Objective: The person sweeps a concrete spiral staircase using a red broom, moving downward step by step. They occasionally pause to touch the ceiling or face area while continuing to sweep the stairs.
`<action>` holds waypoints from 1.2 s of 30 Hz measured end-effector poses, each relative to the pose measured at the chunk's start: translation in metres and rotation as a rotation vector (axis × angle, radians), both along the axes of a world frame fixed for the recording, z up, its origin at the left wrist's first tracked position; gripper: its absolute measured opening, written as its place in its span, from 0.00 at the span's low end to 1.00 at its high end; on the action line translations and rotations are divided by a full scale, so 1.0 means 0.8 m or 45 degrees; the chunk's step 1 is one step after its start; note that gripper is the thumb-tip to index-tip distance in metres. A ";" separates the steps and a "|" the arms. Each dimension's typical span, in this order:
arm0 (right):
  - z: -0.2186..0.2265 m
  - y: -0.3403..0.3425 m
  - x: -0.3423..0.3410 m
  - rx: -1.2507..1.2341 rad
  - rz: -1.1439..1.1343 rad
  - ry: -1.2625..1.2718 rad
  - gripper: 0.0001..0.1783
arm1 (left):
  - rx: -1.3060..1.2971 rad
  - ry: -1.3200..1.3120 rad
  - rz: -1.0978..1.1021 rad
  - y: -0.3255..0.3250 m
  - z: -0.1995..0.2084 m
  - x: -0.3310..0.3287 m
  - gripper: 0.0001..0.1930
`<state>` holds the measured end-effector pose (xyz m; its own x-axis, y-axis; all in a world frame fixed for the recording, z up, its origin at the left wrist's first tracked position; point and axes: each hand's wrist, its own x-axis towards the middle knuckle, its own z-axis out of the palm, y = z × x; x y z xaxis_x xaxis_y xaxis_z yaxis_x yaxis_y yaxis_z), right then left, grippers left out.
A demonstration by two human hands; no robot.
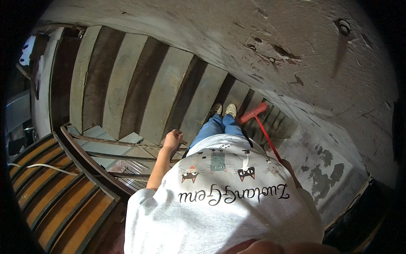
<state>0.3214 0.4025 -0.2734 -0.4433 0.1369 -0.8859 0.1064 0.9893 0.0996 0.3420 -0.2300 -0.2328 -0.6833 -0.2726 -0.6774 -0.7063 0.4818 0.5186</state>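
My left hand (172,139) hangs beside my body above the stair railing (127,157), its fingers curled in and nothing visible in them. It looks apart from the rail bars. On my other side, a red broom (266,135) slants down from my right hand (286,164), which is in deep shadow at the upper end of the visible handle, partly hidden by my shirt. The fingers there seem closed round the handle, though they show poorly. The broom's red bristle head (253,113) is next to my shoes (230,110), close to the wall side of the steps.
Grey concrete steps (165,80) curve round from the left to below my feet. A rough, stained wall (275,51) borders them on the right, with a round fitting (343,27) sticking out. At the lower left is a curved slatted wooden structure (59,190) with a pale cable (50,168) across it.
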 end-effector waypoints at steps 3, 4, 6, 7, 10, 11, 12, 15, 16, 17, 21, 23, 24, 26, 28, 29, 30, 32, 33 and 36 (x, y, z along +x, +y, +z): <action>0.035 -0.014 -0.020 0.029 -0.110 0.032 0.10 | 0.026 0.021 0.046 0.003 0.006 -0.006 0.10; 0.034 -0.007 -0.022 0.021 -0.125 0.021 0.10 | 0.045 0.017 0.066 0.005 0.006 -0.006 0.10; 0.043 -0.010 -0.025 0.000 -0.145 0.036 0.09 | -0.001 -0.012 0.037 0.004 -0.001 0.001 0.11; 0.051 -0.009 -0.024 -0.010 -0.151 0.063 0.09 | -0.025 -0.026 0.023 0.003 -0.004 0.005 0.11; 0.070 -0.016 -0.032 -0.085 -0.102 0.156 0.10 | -0.134 -0.020 -0.099 0.008 -0.004 0.009 0.12; 0.072 -0.016 -0.035 -0.117 -0.068 0.185 0.10 | -0.127 -0.023 -0.104 0.009 -0.005 0.013 0.12; 0.063 -0.014 -0.038 -0.182 -0.078 0.253 0.10 | -0.119 -0.021 -0.106 0.009 -0.008 0.015 0.13; 0.037 -0.029 -0.061 -0.304 -0.074 0.398 0.10 | -0.100 -0.060 -0.114 0.012 -0.010 0.012 0.12; 0.037 -0.043 -0.072 -0.298 -0.044 0.399 0.10 | -0.100 -0.080 -0.114 0.014 -0.008 0.008 0.11; 0.042 -0.057 -0.080 -0.287 -0.018 0.399 0.10 | -0.084 -0.066 -0.077 0.014 -0.004 0.004 0.11; 0.028 -0.013 -0.093 -0.010 -0.083 0.086 0.11 | -0.034 0.008 0.010 0.023 0.009 -0.004 0.10; 0.037 0.013 -0.081 0.089 -0.035 0.048 0.11 | 0.027 0.033 0.065 0.025 0.007 -0.004 0.08; 0.038 0.022 -0.074 0.136 -0.030 0.088 0.11 | 0.053 0.020 0.073 0.026 0.007 -0.002 0.08; 0.040 0.029 -0.061 0.231 -0.030 0.164 0.12 | 0.104 -0.009 0.080 0.030 0.007 0.000 0.08; 0.061 0.004 -0.063 0.302 -0.075 0.166 0.12 | 0.062 -0.001 0.056 0.024 -0.002 0.016 0.09; 0.075 -0.005 -0.069 0.338 -0.090 0.173 0.12 | -0.002 0.005 -0.003 0.015 -0.021 0.033 0.10; 0.084 -0.003 -0.065 0.341 -0.092 0.170 0.12 | 0.031 0.010 0.010 0.013 -0.027 0.037 0.11; 0.101 0.008 -0.057 0.357 -0.091 0.164 0.12 | -0.018 -0.009 -0.040 0.009 -0.033 0.047 0.11; 0.104 0.005 -0.054 0.364 -0.103 0.158 0.12 | -0.039 -0.019 -0.061 0.009 -0.035 0.050 0.11; 0.109 -0.023 -0.044 0.355 -0.062 0.214 0.10 | -0.016 -0.003 -0.011 0.001 -0.034 0.047 0.09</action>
